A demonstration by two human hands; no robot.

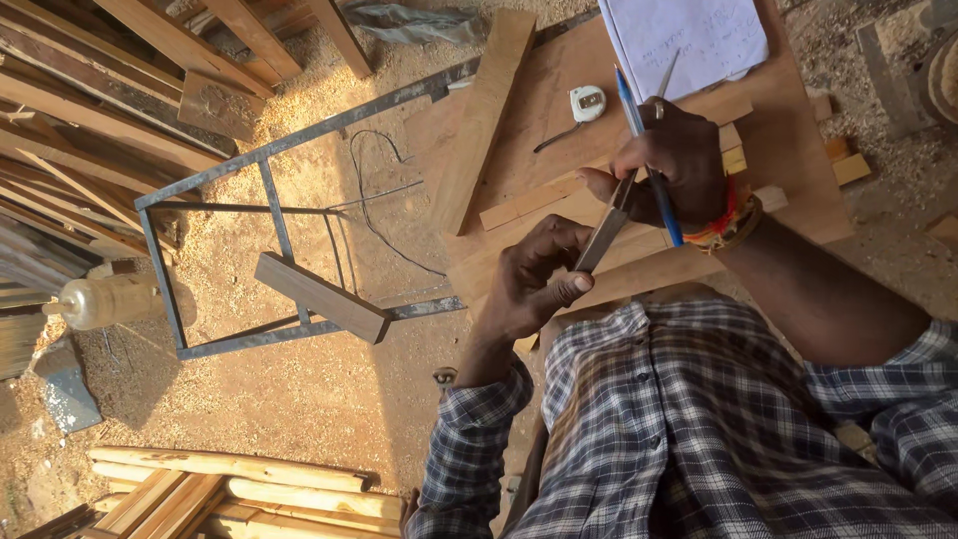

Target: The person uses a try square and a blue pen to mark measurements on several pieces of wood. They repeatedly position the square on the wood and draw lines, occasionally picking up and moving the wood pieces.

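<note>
Right now, this is how your bench looks from above:

Left hand: your left hand [534, 284] sits just right of the frame's centre, fingers curled, thumb and forefinger pinching the lower end of a flat metal ruler [607, 228].
Right hand: your right hand [674, 165] lies in the upper right, closed around a blue pen [649, 160] while its fingers also press the ruler's upper end; beaded bracelets [731, 225] ring the wrist.
Ruler: it slants from lower left to upper right between your two hands, laid over the wooden strips [559, 200].
Pen: it runs steeply, cap end up toward the paper, tip down past your wrist.
Work surface: a brown board [788, 130] fills the upper right, with a long plank [484, 115] leaning along its left edge.
Paper: a white notebook page [689, 35] lies at the top edge, above your right hand.
Tape measure: a small white one [587, 103] rests on the board, near your right hand, up and to the left.
Left of frame: a metal frame [269, 190] stands on sawdust, a short wood block [321, 296] resting across it.
Lower left: stacked timber [239, 484].
</note>
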